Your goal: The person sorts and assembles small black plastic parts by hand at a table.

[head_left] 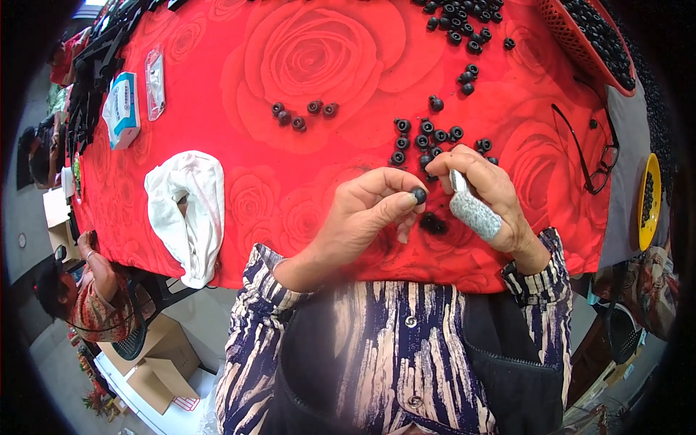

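Between the thumb and fingers of my left hand is a small black ball-shaped part. My right hand is closed just to its right, fingers curled. A grey speckled wrap covers its thumb, and a pale strip shows by the thumb's tip. Whether a small tool or part sits in that pinch I cannot make out. Several black round parts with ringed holes lie on the red cloth just beyond my hands. Below the gap between the hands is a little heap of dark scraps.
Several more black parts lie in a short row and at the far right. A red basket and a yellow dish hold small black pieces. Eyeglasses, a white cloth and a blue-white box rest around. Another person sits at left.
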The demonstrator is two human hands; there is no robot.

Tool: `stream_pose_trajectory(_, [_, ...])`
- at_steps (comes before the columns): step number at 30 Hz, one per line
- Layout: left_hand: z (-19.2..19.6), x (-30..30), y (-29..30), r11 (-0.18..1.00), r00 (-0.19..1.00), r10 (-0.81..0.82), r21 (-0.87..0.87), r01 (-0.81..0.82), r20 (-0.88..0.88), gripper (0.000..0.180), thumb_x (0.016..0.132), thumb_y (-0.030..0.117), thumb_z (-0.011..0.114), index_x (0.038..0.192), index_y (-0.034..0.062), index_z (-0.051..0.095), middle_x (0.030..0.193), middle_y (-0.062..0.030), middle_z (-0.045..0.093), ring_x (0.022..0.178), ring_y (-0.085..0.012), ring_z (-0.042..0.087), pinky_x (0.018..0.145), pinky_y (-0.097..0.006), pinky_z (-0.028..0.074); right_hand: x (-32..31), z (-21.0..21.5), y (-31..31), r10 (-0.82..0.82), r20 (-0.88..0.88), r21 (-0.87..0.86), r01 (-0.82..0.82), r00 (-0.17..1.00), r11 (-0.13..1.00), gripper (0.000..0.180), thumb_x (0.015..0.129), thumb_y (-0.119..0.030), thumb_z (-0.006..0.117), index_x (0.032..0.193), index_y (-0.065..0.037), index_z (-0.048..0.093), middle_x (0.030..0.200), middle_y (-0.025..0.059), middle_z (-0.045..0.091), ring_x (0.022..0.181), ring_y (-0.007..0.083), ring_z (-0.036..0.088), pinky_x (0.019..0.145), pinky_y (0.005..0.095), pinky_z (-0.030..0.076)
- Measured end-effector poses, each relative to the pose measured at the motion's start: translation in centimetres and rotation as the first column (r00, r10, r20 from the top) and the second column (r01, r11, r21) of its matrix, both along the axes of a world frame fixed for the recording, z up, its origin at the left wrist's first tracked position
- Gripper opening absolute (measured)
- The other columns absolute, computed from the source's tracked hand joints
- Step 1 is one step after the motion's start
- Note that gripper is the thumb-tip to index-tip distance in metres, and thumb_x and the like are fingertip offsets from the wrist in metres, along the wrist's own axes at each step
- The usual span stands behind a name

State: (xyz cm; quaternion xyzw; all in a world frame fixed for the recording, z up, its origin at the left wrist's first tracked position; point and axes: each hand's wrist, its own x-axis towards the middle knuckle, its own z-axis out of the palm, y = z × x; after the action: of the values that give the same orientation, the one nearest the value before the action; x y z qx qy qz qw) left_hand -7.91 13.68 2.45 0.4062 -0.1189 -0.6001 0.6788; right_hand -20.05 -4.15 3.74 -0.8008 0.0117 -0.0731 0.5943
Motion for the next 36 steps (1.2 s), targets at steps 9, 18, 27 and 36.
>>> stream_pose_trajectory(9, [-0.1, 0.1, -0.3, 1.000, 0.998, -0.009, 0.008, 0.010, -0.058, 0.019, 0.092, 0.013, 0.053, 0.104, -0.0020, 0.053, 0.088, -0.0065, 0.058, 0.068, -0.0101, 0.055, 0.056, -0.023, 0.048, 0.2, 0.5, 0.9, -0.100, -0.048, -0.097, 0.095, 0.994, 0.991, 0.037, 0.077, -0.009, 0.062, 0.111, 0.001, 0.052, 0.086, 0.0131, 0.055, 0.074, 0.0242, 0.057, 0.064, 0.0310, 0.045])
stream_pose_trajectory(18, [0.1, 0.1, -0.3, 0.999, 0.998, -0.011, 0.046, 0.013, -0.055, 0.020, 0.092, 0.013, 0.053, 0.104, -0.0030, 0.053, 0.085, -0.0048, 0.057, 0.065, -0.0089, 0.053, 0.057, -0.022, 0.047, 0.3, -0.7, 0.8, -0.090, 0.092, -0.227, 0.109, 0.992, 0.968, 0.037, 0.074, -0.007, 0.063, 0.109, 0.002, 0.052, 0.087, 0.0161, 0.058, 0.077, 0.0321, 0.060, 0.067, 0.0370, 0.048])
stream_pose_trajectory(27, [0.3, 0.0, -0.5, 0.998, 0.999, -0.015, 0.055, 0.018, -0.051, 0.021, 0.093, 0.013, 0.052, 0.105, -0.0038, 0.053, 0.082, -0.0044, 0.057, 0.064, -0.0088, 0.053, 0.057, -0.021, 0.046, 0.3, -0.5, 0.8, -0.066, 0.102, -0.229, 0.088, 0.993, 0.970, 0.035, 0.071, -0.005, 0.064, 0.104, 0.002, 0.053, 0.087, 0.0165, 0.059, 0.077, 0.0316, 0.061, 0.066, 0.0365, 0.049])
stream_pose_trajectory(36, [-0.4, -0.1, -0.2, 0.997, 0.998, -0.028, 0.067, 0.032, -0.056, 0.020, 0.092, 0.013, 0.052, 0.104, -0.0030, 0.053, 0.081, -0.0043, 0.057, 0.062, -0.0088, 0.052, 0.056, -0.021, 0.045, 0.3, -1.0, 1.0, -0.058, 0.102, -0.222, 0.079, 0.993, 0.972, 0.035, 0.071, -0.005, 0.064, 0.103, 0.002, 0.053, 0.083, 0.0155, 0.058, 0.072, 0.0307, 0.060, 0.062, 0.0364, 0.048])
